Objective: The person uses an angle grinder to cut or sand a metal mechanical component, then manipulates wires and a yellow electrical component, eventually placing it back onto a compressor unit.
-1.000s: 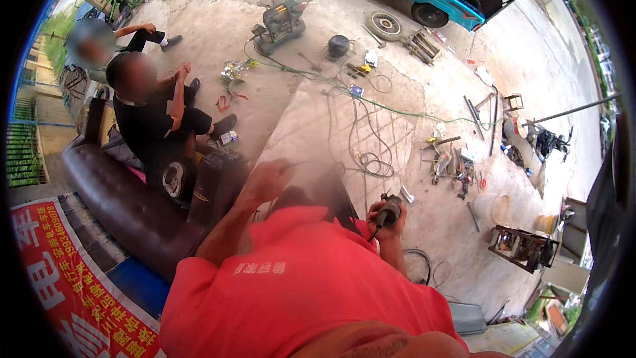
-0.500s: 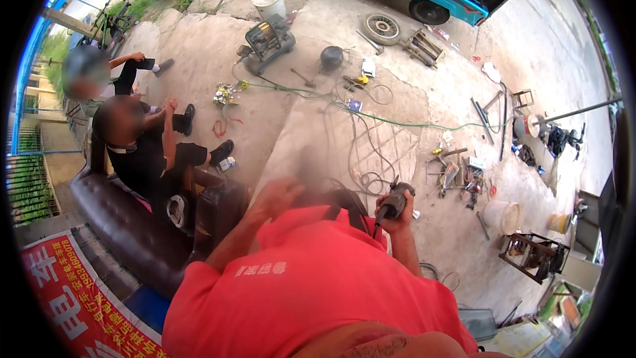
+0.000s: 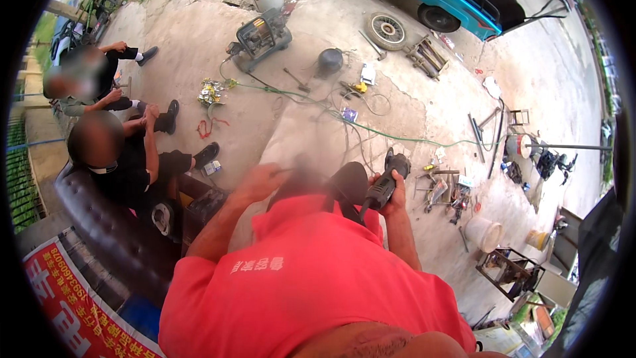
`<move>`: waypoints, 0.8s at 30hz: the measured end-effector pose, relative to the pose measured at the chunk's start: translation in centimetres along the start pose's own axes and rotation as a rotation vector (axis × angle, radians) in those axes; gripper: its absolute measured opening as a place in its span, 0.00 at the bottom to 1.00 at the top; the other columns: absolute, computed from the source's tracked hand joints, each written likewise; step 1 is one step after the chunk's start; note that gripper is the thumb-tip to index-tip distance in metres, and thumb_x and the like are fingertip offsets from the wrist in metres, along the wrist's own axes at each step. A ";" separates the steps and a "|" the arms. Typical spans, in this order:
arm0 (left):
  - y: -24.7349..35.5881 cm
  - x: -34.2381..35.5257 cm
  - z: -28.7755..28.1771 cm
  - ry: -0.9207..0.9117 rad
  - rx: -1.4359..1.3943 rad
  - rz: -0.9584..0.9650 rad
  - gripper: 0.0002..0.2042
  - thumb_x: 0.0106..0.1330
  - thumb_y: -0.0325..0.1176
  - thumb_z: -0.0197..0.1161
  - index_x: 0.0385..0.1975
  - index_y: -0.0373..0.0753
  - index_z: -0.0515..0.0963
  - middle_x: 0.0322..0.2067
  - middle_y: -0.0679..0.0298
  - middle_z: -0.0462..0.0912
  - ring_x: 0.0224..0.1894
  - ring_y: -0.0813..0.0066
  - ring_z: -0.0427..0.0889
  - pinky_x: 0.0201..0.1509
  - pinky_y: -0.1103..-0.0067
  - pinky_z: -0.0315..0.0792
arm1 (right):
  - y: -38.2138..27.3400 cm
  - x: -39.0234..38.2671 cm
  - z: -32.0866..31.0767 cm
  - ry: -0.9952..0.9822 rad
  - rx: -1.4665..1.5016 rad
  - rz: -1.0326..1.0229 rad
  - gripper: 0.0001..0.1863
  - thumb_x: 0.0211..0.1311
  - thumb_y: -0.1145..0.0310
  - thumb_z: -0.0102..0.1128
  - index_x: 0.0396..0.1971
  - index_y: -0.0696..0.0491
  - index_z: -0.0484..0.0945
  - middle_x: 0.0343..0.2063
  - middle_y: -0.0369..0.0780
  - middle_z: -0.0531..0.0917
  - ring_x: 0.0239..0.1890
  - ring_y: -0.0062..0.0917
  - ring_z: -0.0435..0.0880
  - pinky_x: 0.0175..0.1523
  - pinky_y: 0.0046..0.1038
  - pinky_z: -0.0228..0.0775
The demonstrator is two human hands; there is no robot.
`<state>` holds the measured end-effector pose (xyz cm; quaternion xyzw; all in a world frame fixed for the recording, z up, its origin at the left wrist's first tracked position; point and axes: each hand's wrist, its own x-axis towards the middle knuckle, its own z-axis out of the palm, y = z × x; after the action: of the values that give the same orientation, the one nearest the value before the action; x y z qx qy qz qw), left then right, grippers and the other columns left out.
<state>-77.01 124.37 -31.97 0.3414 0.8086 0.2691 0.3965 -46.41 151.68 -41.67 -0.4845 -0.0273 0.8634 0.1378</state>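
Note:
My right hand [image 3: 396, 192] is closed round the dark body of an angle grinder [image 3: 381, 191], to the right of my red shirt. The grinder's head points away from me, with a small disc [image 3: 389, 156] at its tip, and its cord leaves the rear end by my shirt. Out in front of my chest, on the left, is my left hand [image 3: 260, 183], palm side down with the fingers toward the middle. A blurred patch covers the area by its fingertips, so I cannot make out whether they hold anything.
Two people sit at the left, one on a brown leather sofa [image 3: 109, 232]. On the concrete lie a compressor-like machine [image 3: 262, 36], a green hose [image 3: 411, 138], a wheel [image 3: 386, 31], a hammer [image 3: 374, 46] and scattered tools [image 3: 450, 195]. A blue cargo tricycle [image 3: 457, 0] stands at the back; a white bucket [image 3: 483, 234] is at right.
The grinder in my right hand has moved slightly left and up, its head turning. My left hand has shifted a little left and up. The whole view has swung slightly.

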 end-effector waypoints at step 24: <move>-24.1 44.1 12.2 0.089 0.132 -0.194 0.11 0.65 0.37 0.67 0.40 0.37 0.81 0.38 0.49 0.84 0.43 0.50 0.85 0.46 0.63 0.77 | -28.0 54.8 -3.4 0.264 -0.542 0.067 0.27 0.62 0.55 0.68 0.51 0.53 0.65 0.36 0.49 0.83 0.33 0.40 0.85 0.38 0.42 0.84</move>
<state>-95.05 145.18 -75.80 0.2745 0.8706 0.1904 0.3612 -64.64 192.80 -83.87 -0.6123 -0.2227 0.7583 -0.0228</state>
